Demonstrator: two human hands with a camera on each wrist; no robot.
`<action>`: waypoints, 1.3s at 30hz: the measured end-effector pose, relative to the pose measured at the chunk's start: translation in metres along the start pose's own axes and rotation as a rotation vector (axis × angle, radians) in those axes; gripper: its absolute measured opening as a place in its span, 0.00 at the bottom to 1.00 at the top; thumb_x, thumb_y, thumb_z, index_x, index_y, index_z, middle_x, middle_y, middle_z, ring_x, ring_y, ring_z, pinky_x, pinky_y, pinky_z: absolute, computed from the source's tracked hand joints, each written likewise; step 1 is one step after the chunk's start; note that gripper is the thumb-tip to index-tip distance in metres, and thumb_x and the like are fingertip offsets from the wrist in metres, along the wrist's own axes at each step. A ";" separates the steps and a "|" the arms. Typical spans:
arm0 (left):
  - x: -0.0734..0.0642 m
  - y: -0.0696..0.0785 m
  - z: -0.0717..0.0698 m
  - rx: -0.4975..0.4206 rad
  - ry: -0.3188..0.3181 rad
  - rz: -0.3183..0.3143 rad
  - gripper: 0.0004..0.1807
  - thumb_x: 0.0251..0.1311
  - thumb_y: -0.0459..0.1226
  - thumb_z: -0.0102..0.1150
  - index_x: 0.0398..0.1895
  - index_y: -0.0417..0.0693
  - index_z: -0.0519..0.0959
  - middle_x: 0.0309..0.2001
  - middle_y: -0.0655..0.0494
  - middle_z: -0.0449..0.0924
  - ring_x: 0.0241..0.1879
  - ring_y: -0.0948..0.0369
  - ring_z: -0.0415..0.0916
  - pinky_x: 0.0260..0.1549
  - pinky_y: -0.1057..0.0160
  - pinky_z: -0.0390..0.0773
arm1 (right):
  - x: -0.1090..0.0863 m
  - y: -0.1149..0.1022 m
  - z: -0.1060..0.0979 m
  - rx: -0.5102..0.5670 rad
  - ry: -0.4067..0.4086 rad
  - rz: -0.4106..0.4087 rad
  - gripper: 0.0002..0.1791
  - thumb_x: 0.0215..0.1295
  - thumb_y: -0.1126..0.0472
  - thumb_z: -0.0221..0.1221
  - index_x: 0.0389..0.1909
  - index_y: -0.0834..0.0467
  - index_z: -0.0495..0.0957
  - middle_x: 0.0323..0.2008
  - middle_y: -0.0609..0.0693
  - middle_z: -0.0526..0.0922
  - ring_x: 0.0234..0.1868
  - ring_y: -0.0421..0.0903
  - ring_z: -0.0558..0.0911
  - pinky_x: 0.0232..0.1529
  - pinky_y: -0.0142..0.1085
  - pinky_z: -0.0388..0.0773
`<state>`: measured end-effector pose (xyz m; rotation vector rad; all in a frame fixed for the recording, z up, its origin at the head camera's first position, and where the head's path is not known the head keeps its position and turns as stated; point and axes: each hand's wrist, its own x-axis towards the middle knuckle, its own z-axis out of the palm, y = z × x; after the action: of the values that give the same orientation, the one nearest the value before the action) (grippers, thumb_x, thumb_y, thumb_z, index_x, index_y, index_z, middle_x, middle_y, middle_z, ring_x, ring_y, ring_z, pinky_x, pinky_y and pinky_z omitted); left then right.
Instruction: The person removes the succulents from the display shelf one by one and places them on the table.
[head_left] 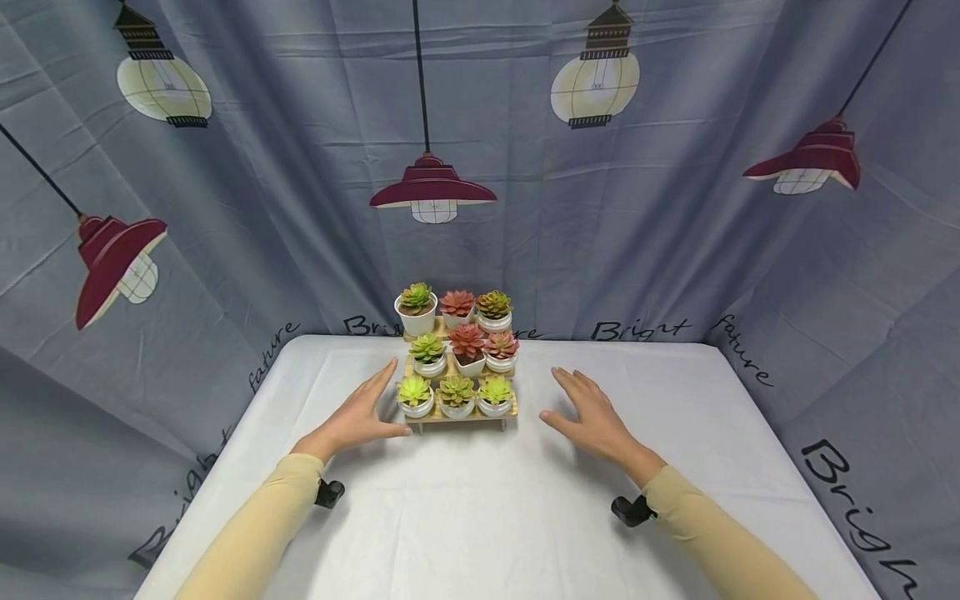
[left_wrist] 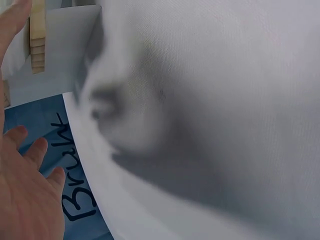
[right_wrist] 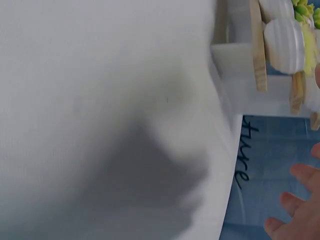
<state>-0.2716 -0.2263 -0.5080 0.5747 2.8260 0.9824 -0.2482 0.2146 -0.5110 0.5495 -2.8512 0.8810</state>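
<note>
A tiered wooden stand (head_left: pixel 457 418) holds three rows of small potted succulents, green in the front row (head_left: pixel 457 393) and red or green behind. My left hand (head_left: pixel 358 418) is beside the stand's left side, fingers straight and thumb spread toward its front corner. To the right, with a wider gap, my right hand (head_left: pixel 592 419) hovers over the table with its fingers extended toward the stand. Neither hand holds anything. In the right wrist view, the stand's stepped edge (right_wrist: pixel 259 60) and a white ribbed pot (right_wrist: pixel 285 45) show near the fingers.
The stand is near the back edge of a table covered in white cloth (head_left: pixel 465 517). Behind and around hangs a blue-grey curtain (head_left: pixel 510 233) printed with lamps and lettering. A black wrist camera (head_left: pixel 632 510) sits at the right wrist, another (head_left: pixel 329 493) at the left.
</note>
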 end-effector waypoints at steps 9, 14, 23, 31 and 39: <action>0.003 0.000 0.003 -0.082 -0.005 -0.002 0.69 0.50 0.51 0.81 0.84 0.71 0.36 0.82 0.46 0.43 0.79 0.43 0.44 0.72 0.37 0.49 | 0.006 -0.015 0.013 0.172 0.004 0.059 0.47 0.64 0.33 0.64 0.79 0.49 0.62 0.76 0.59 0.62 0.77 0.61 0.57 0.69 0.66 0.57; 0.006 0.001 0.005 -0.104 -0.006 -0.002 0.68 0.50 0.51 0.81 0.83 0.74 0.37 0.82 0.49 0.43 0.78 0.43 0.45 0.71 0.36 0.49 | 0.010 -0.022 0.020 0.239 0.004 0.081 0.46 0.63 0.34 0.67 0.78 0.48 0.64 0.74 0.56 0.66 0.76 0.58 0.59 0.69 0.63 0.59; 0.009 0.003 0.008 -0.172 -0.017 0.011 0.68 0.50 0.49 0.81 0.85 0.67 0.40 0.82 0.53 0.44 0.77 0.44 0.51 0.71 0.36 0.49 | 0.017 -0.039 0.033 0.314 0.013 0.078 0.46 0.59 0.39 0.72 0.75 0.52 0.69 0.68 0.50 0.74 0.73 0.54 0.63 0.70 0.59 0.61; 0.012 0.003 0.012 -0.200 -0.020 0.021 0.66 0.52 0.46 0.81 0.83 0.75 0.39 0.82 0.54 0.45 0.75 0.44 0.55 0.71 0.36 0.52 | 0.022 -0.046 0.042 0.385 0.022 0.145 0.46 0.56 0.41 0.74 0.74 0.52 0.70 0.65 0.48 0.76 0.72 0.52 0.63 0.69 0.58 0.61; 0.014 0.004 0.015 -0.251 -0.007 0.011 0.66 0.52 0.42 0.81 0.83 0.74 0.40 0.82 0.54 0.46 0.73 0.44 0.58 0.70 0.34 0.52 | 0.027 -0.050 0.049 0.382 0.035 0.175 0.46 0.54 0.39 0.75 0.72 0.52 0.72 0.62 0.48 0.78 0.69 0.52 0.65 0.68 0.58 0.63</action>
<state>-0.2798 -0.2098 -0.5171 0.5627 2.6371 1.3080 -0.2544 0.1404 -0.5198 0.3137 -2.7395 1.4656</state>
